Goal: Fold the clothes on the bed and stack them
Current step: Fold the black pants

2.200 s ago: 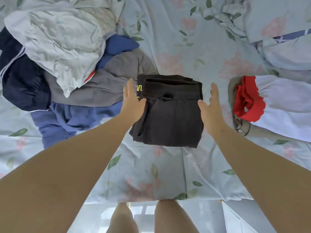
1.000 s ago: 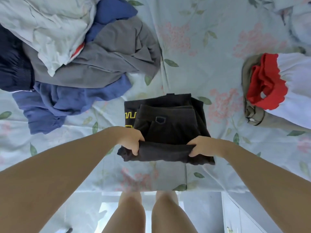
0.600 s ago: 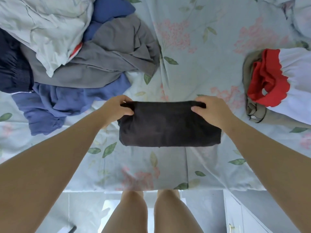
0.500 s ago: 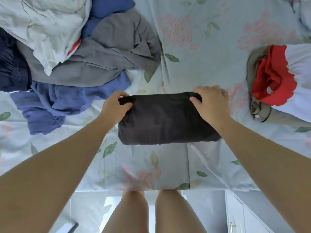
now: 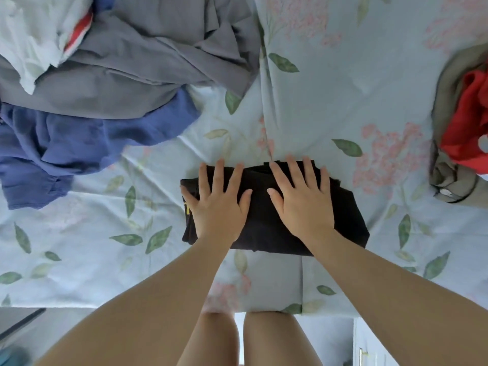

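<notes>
A folded black garment (image 5: 264, 228) lies on the floral bedsheet (image 5: 330, 101) near the bed's front edge. My left hand (image 5: 216, 204) lies flat on its left half with the fingers spread. On its right half my right hand (image 5: 301, 202) presses down, also flat and spread. An unfolded heap sits at the upper left: a grey garment (image 5: 132, 62), a blue garment (image 5: 66, 143) and a white garment (image 5: 29, 35). At the right edge is a stack of folded clothes, with a red piece (image 5: 467, 122) over an olive one (image 5: 446, 165).
The bed's front edge (image 5: 158, 302) runs across the lower frame, with my legs (image 5: 245, 339) below it. A white cabinet door with a handle (image 5: 363, 355) stands at the lower right. Bare sheet lies between the black garment and the stack.
Both hands gripped the black garment's near edge, folded it away from me, then let go. They now lie flat on top of it. The view has tilted down and closer.
</notes>
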Demonstrator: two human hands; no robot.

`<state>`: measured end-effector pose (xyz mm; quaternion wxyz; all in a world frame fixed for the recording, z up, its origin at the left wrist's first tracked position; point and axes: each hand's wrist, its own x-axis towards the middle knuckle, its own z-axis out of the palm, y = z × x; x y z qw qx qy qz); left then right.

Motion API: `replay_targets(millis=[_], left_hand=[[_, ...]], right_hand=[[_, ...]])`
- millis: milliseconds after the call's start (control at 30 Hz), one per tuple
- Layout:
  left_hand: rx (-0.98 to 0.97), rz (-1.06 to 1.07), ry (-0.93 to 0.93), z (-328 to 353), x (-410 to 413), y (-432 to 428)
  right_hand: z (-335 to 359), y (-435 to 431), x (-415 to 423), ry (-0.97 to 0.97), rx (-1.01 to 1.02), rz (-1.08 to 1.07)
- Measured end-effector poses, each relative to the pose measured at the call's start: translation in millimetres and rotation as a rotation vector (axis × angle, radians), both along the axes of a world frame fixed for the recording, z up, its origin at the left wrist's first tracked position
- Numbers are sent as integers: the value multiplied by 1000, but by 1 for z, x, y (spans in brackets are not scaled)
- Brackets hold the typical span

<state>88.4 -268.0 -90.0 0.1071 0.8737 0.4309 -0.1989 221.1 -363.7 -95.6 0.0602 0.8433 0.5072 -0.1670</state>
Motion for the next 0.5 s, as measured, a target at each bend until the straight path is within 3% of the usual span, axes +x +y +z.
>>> replay_targets(millis=[200,367,500], left_hand=[[-48,311,-156,9,2,3],[-325,459,-364,33,-5,47],[-341,540,-511,56,-18,61]], right_hand=[[4,-2,4,-65,159,-127],[27,-48,9,-183,61,-384],[36,-43,10,-241,368,-350]])
